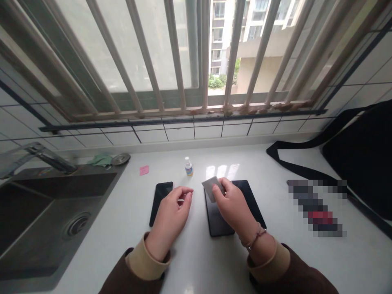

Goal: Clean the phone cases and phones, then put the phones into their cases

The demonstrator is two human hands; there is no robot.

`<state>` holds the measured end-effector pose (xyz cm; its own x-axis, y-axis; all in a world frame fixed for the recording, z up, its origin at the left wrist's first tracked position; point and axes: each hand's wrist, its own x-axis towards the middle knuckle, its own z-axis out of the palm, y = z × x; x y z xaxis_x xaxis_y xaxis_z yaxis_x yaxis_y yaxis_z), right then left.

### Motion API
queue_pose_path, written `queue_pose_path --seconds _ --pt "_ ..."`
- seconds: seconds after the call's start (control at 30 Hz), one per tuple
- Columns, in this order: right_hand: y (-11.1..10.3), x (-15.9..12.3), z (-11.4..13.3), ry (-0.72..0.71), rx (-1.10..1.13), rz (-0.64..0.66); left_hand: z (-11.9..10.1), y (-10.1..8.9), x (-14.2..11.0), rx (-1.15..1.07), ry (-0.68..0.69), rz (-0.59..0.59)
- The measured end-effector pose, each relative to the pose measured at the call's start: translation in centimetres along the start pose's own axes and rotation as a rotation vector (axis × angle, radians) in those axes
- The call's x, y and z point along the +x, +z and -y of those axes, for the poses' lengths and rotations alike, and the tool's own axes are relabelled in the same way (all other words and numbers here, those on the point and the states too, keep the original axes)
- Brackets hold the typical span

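Along the white worktop [196,261], the right hand [231,200] pinches a thin, light, stiff card [210,188] by its edge above a black smartphone [216,220]; the left hand's [170,214] fingers curl narrowly beside another smartphone [159,200], any hold hidden.

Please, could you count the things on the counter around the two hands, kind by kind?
Black screen devices: 3
Grey card: 1
Small bottle: 1
Pink note: 1
Total: 6
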<state>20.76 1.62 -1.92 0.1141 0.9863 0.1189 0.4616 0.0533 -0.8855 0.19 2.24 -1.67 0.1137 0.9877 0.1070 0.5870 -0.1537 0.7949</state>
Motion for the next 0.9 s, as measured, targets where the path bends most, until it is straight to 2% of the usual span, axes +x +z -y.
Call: queue_pose_path --seconds 0.13,0.23,0.33,0.43,0.53,0.6,0.73,0.83,0.9 --pt "0.2 -0.3 -0.1 -0.09 -0.53 0.002 -0.3 0.3 -0.3 0.014 0.061 0.064" --pt "0.6 -0.5 -0.5 -0.048 -0.86 0.043 -0.5 0.3 -0.4 0.048 0.049 0.101" --pt "0.8 -0.5 -1.0 -0.026 -0.929 0.087 -0.8 0.2 -0.3 0.083 0.054 0.136" --pt "1.0 -0.5 -1.7 -0.084 -0.934 0.059 -1.0 0.3 -0.3 0.122 0.062 0.174" --pt "1.2 -0.4 -2.3 -0.19 -0.883 0.037 -0.7 0.7 -0.4 0.077 0.018 0.198" --pt "1.2 -0.4 -2.5 -0.227 -0.761 0.025 -0.3 0.9 -0.5 -0.028 -0.042 0.184" --pt "0.9 -0.2 -1.7 -0.185 -0.363 -0.005 -0.2 0.9 -0.4 -0.25 -0.114 0.159" --pt "0.7 -0.2 -0.7 -0.12 -0.078 0.004 -0.9 0.6 -0.6 -0.436 -0.065 0.253" --pt "0.9 -0.2 -0.3 -0.072 0.079 0.037 -1.6 0.5 -1.0 -0.59 -0.104 0.314"
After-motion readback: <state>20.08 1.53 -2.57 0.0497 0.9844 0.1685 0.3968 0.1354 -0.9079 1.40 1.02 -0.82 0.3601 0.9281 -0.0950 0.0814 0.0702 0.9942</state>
